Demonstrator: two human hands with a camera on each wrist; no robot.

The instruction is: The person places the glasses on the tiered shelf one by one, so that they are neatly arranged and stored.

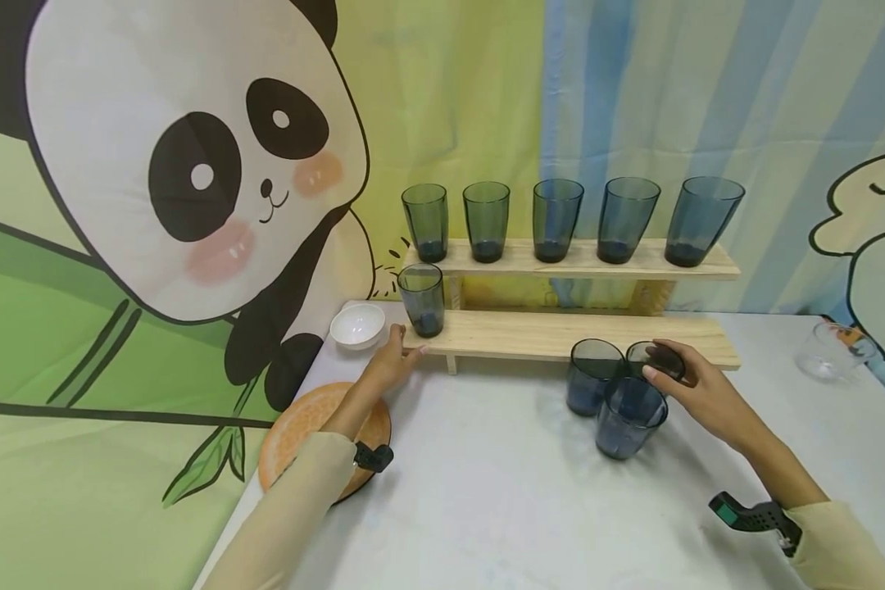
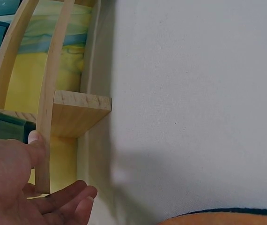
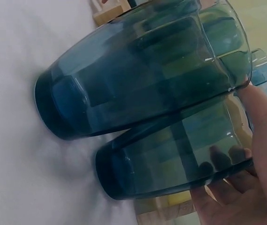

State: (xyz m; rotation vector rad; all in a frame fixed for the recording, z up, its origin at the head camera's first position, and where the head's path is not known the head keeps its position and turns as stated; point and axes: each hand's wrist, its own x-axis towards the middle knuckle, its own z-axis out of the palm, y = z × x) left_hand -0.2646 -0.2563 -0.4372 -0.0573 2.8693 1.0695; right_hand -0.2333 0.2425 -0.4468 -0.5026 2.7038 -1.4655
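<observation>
Panda-printed green cloth backdrop (image 1: 155, 205) beside blue-striped curtain (image 1: 708, 98), behind white table (image 1: 501, 492).

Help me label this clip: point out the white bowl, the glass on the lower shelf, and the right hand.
white bowl (image 1: 357, 324), head view, inner middle.
glass on the lower shelf (image 1: 421, 300), head view, side wall.
right hand (image 1: 696, 385), head view, back of the hand.

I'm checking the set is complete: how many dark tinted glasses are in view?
9: five on the upper shelf, one on the lower shelf by the left hand, three on the table at the right hand.
</observation>
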